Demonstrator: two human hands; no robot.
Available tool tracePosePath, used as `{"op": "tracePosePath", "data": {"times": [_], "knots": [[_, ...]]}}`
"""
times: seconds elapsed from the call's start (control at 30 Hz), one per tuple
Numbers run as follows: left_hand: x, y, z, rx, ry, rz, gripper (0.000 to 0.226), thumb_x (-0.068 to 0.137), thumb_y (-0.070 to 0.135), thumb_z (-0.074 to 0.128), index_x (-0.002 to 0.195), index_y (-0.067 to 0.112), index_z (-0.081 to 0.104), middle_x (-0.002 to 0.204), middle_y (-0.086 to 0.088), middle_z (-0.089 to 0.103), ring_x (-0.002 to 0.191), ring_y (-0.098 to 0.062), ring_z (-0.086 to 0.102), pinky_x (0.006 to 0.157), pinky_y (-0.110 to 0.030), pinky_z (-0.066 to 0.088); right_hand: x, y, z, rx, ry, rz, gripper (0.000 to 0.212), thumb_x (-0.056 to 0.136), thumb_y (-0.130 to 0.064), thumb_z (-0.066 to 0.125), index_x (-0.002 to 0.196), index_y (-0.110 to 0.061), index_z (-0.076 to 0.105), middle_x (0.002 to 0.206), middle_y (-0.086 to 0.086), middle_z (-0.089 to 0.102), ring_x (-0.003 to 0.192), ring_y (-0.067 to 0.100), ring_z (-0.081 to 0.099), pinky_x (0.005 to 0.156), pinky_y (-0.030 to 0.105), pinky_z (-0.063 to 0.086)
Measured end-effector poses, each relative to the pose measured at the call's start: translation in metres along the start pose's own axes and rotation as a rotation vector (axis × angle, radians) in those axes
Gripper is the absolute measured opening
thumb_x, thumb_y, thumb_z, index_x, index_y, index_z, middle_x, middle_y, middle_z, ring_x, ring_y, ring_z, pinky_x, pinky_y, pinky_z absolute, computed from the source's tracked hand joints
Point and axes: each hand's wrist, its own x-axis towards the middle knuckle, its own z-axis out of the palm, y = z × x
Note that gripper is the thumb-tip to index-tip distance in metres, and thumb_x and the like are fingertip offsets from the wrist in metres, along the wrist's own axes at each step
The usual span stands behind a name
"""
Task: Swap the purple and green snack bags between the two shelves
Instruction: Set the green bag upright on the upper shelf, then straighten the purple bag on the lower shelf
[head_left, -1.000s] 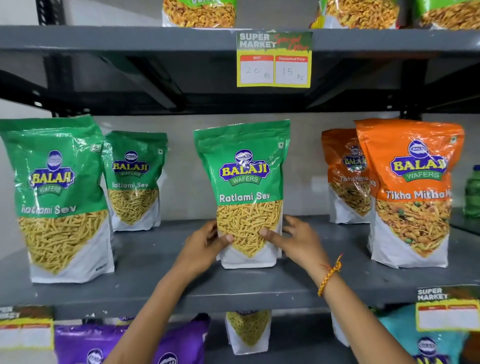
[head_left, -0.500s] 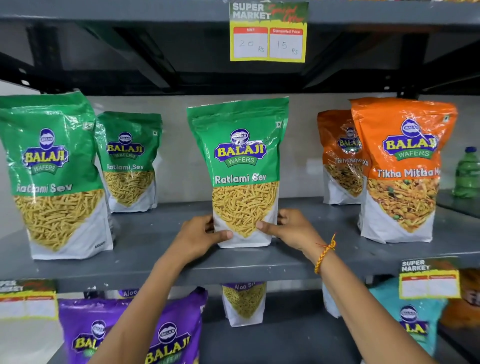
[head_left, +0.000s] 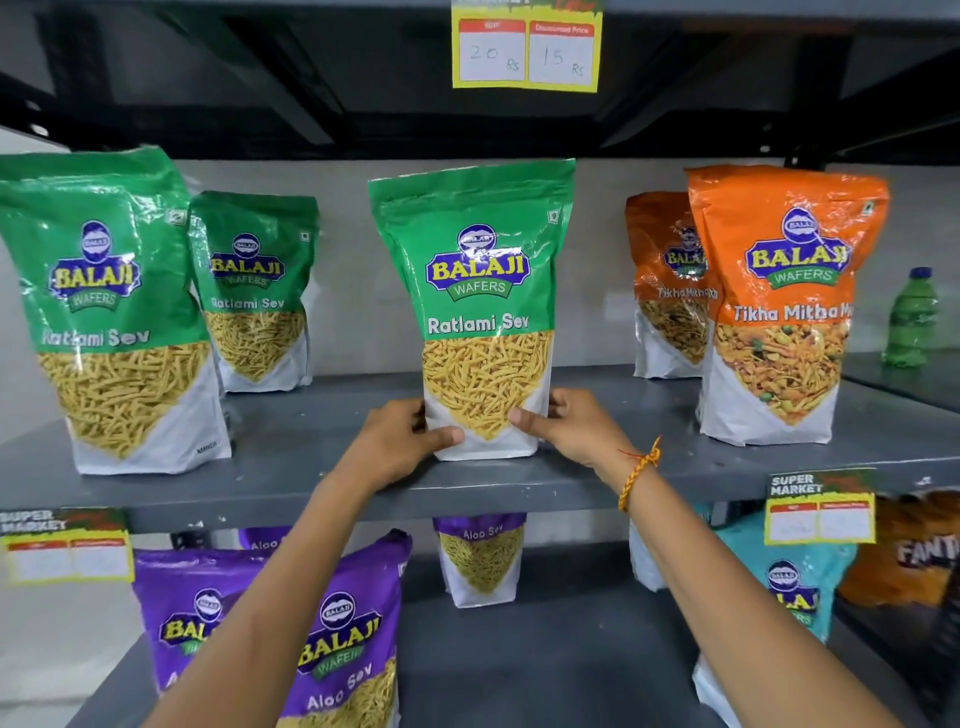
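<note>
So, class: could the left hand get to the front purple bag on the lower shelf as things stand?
Probably yes, once it lets go of the green bag. The left hand is busy, but the purple bag stands at the open shelf front, right under that arm.

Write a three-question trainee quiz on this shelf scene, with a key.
1. True or false: both hands grip the middle green bag near its base.
2. Which wrist wears the orange thread bracelet? A left, B right.
3. Fill in: the purple bags stand on the ___ shelf.

Key: 1 true, left hand and right hand flank it. 2 B. 3 lower.
</note>
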Motion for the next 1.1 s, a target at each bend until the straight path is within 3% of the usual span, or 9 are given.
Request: {"op": "tracePosePath", "data": {"times": [0.13, 0.23, 0.37, 0.47, 0.57, 0.67, 0.77, 0.93, 1.1], "knots": [[-0.018, 0.004, -0.002, 0.059, 0.137, 0.018, 0.058, 0.075, 0.038, 0.07, 0.124, 0.012, 0.051, 0.132, -0.01, 0.057, 0.12, -0.025, 0.053, 0.103, -0.036, 0.041, -0.016, -0.006, 0.004, -0.106, 0.239, -0.033, 0.069, 0.073, -0.039, 0.071, 0.129, -0.008, 0.044, 0.134, 0.014, 0.054, 0.122, 0.03, 0.051, 0.102, 0.042, 0.043], [-0.058, 0.003, -0.007, -0.142, 0.432, 0.147, 0.05, 0.069, 0.045, 0.069, 0.113, 0.025, 0.059, 0.114, -0.001, 0.069, 0.105, -0.007, 0.063, 0.093, -0.021, 0.045, -0.046, -0.024, 0.011, 0.074, 0.479, -0.29, 0.044, 0.075, -0.034, 0.07, 0.114, -0.019, 0.056, 0.109, 0.008, 0.069, 0.097, 0.016, 0.064, 0.083, 0.025, 0.051], [-0.111, -0.018, -0.006, -0.24, 0.396, 0.152, 0.018, 0.066, 0.049, 0.065, 0.081, 0.04, 0.066, 0.069, 0.022, 0.072, 0.067, 0.008, 0.065, 0.064, -0.006, 0.049, -0.081, -0.032, 0.043, 0.34, 0.035, -0.362, 0.011, 0.071, -0.024, 0.07, 0.082, -0.024, 0.069, 0.064, -0.005, 0.073, 0.064, 0.013, 0.069, 0.065, 0.024, 0.058], [-0.141, -0.066, 0.002, -0.064, 0.282, -0.038, 0.013, 0.066, 0.05, 0.069, 0.068, 0.038, 0.066, 0.06, 0.02, 0.069, 0.052, 0.005, 0.059, 0.053, -0.012, 0.046, -0.091, 0.002, 0.086, 0.18, -0.38, -0.19, 0.014, 0.067, -0.033, 0.075, 0.076, -0.023, 0.07, 0.063, -0.004, 0.07, 0.06, 0.009, 0.063, 0.06, 0.023, 0.053], [-0.171, -0.136, 0.016, 0.151, 0.037, -0.373, 0.017, 0.072, 0.043, 0.066, 0.061, 0.035, 0.056, 0.061, 0.009, 0.064, 0.062, -0.009, 0.058, 0.057, -0.023, 0.043, -0.09, 0.066, 0.129, -0.063, -0.615, 0.065, 0.025, 0.067, -0.035, 0.077, 0.081, -0.016, 0.069, 0.074, 0.008, 0.069, 0.057, 0.006, 0.06, 0.058, 0.018, 0.047], [-0.201, -0.198, 0.041, 0.032, -0.002, -0.696, 0.022, 0.071, 0.032, 0.075, 0.074, 0.022, 0.056, 0.085, -0.01, 0.067, 0.082, -0.02, 0.062, 0.069, -0.029, 0.041, -0.084, 0.131, 0.173, -0.145, -0.579, 0.295, 0.061, 0.065, -0.028, 0.081, 0.114, 0.0, 0.057, 0.104, 0.018, 0.066, 0.088, 0.016, 0.063, 0.072, 0.025, 0.048], [-0.211, -0.23, 0.068, -0.09, 0.036, -0.704, 0.045, 0.068, 0.023, 0.079, 0.105, 0.007, 0.058, 0.112, -0.018, 0.066, 0.106, -0.032, 0.061, 0.075, -0.039, 0.043, -0.08, 0.167, 0.214, -0.114, -0.524, 0.353, 0.088, 0.06, -0.025, 0.084, 0.133, -0.003, 0.038, 0.134, 0.02, 0.051, 0.121, 0.03, 0.051, 0.1, 0.04, 0.044], [-0.209, -0.25, 0.098, -0.129, 0.155, -0.65, 0.062, 0.071, 0.028, 0.076, 0.126, 0.02, 0.049, 0.128, -0.006, 0.062, 0.118, -0.027, 0.056, 0.081, -0.034, 0.045, -0.078, 0.198, 0.253, 0.144, -0.528, 0.252, 0.044, 0.061, -0.019, 0.082, 0.094, -0.038, 0.062, 0.104, -0.008, 0.067, 0.107, 0.024, 0.06, 0.085, 0.025, 0.051], [-0.206, -0.245, 0.115, -0.169, 0.234, -0.613, 0.05, 0.074, 0.02, 0.074, 0.12, 0.019, 0.053, 0.117, -0.007, 0.068, 0.108, -0.024, 0.061, 0.079, -0.033, 0.048, -0.088, 0.205, 0.246, 0.263, -0.392, 0.236, 0.032, 0.061, -0.011, 0.08, 0.079, -0.036, 0.07, 0.098, 0.007, 0.07, 0.091, 0.021, 0.066, 0.087, 0.057, 0.053]]}}
